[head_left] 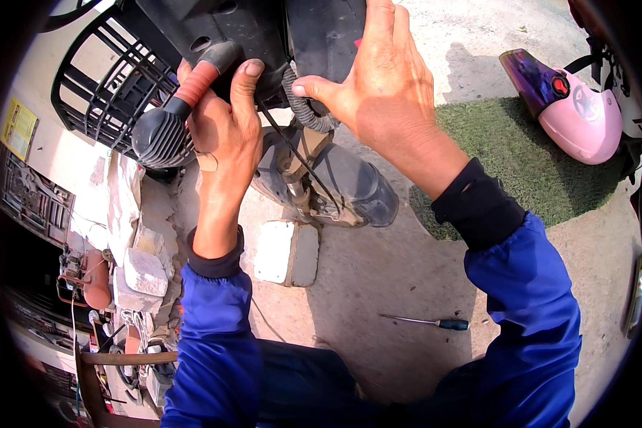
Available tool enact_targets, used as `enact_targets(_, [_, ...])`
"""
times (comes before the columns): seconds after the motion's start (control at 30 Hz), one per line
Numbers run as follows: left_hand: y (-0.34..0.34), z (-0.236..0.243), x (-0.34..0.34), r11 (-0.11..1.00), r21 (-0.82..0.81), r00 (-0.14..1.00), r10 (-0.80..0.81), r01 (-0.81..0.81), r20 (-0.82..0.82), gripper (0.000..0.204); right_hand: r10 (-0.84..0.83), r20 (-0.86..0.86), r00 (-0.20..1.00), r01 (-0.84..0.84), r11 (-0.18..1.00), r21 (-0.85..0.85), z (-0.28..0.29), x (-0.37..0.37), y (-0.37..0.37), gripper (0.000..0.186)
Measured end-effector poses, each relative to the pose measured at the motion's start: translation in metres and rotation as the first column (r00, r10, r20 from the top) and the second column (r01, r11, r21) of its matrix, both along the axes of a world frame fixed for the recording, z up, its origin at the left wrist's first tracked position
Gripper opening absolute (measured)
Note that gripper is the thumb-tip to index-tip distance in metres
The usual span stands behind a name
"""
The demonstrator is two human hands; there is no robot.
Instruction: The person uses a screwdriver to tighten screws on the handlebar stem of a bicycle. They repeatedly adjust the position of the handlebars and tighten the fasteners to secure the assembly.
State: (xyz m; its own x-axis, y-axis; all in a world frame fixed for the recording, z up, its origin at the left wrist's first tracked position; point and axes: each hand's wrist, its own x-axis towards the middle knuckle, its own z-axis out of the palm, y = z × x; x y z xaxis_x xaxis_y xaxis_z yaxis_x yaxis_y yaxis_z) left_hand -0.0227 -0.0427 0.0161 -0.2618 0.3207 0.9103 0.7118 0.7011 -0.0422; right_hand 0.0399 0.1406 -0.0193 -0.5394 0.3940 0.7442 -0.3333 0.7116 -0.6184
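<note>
From where I stand, both bare hands are up at the front of a black-bodied vehicle [260,32], the black panelling between and beyond them. The left hand [225,132] is at a red-and-black handle [195,84] with a ribbed, bulbous black end; its thumb stands up along the handle's right side and its other fingers are mostly hidden behind, so I cannot tell whether it grips the handle or only reaches past it. A small tan strip is stuck near that wrist. The right hand [392,96] is spread open, its thumb pointing left toward a grey corrugated hose [308,105] and its fingers reaching up over a smooth black panel [324,43]; I see nothing held in it, and whether it presses on the panel I can't tell. Left of the left hand is a black lattice basket [110,85]. Below and between the hands sits a scuffed grey mudguard [367,189], a thin dark cable [296,152] slanting down in front of it, and a white block [287,253] lies on the ground just this side. Well below the right hand, a screwdriver [424,322] lies on the concrete, its dark handle to the right. To the right of the right hand spreads a green mat [503,150], with a pink helmet [585,125] with a purple visor near its far corner.
</note>
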Motion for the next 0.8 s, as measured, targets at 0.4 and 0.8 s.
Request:
enact_targets(0.4, [0.016,-0.003,-0.020,0.983,0.129,0.987,-0.119,0.133,-0.106,0.048,0.037,-0.309,0.950,0.010,0.989,0.147,-0.006,-0.016,0.010,0.132])
enact_targets(0.8, [0.019,0.005,-0.006,0.958,0.107,0.963,-0.258,0.265,-0.075,0.034,-0.009,-0.418,0.909,0.113,0.967,0.227,-0.041,-0.029,0.003,0.136])
